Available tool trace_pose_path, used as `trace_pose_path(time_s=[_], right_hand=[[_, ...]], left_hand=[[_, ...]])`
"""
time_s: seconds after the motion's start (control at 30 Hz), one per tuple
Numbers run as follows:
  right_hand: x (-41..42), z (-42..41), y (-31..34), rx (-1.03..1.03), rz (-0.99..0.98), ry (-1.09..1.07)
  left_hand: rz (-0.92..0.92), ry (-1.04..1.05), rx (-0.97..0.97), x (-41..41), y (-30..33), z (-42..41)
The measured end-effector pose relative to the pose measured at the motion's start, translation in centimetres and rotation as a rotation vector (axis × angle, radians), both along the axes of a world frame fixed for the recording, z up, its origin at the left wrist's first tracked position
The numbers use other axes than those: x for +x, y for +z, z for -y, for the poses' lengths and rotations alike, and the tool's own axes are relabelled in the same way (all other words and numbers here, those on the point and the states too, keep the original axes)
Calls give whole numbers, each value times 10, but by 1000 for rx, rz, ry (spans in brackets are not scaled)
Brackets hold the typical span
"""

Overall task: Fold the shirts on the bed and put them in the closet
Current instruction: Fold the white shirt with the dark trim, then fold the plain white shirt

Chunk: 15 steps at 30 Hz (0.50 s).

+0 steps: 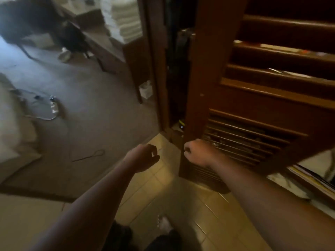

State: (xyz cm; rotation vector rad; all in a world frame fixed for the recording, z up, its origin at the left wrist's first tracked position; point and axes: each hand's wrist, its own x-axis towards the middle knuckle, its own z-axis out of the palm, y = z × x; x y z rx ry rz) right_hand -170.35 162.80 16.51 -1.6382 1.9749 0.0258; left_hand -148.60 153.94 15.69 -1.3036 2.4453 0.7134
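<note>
Here right hand [196,151] grips upright louvred closet door [253,98] edge.

Grey carpet [94,113] covers the left of the room and meets tan floor tiles [168,187] in the foreground. A power strip [54,105] with a looped cable lies on the carpet; a thin dark wire loop [90,155] lies nearer. A stack of white towels [125,20] stands at the back, a small white bin [146,90] below it. View blurred.
</note>
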Motion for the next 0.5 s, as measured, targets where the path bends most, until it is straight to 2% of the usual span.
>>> trace_pose_path(time_s=[0.13, 0.5], right_hand=[[56, 88, -2, -16, -9, 120], [162, 274, -8, 7, 9, 432]], left_hand=[[55, 147, 13, 59, 5, 60], [-76, 486, 81, 173, 6, 178]])
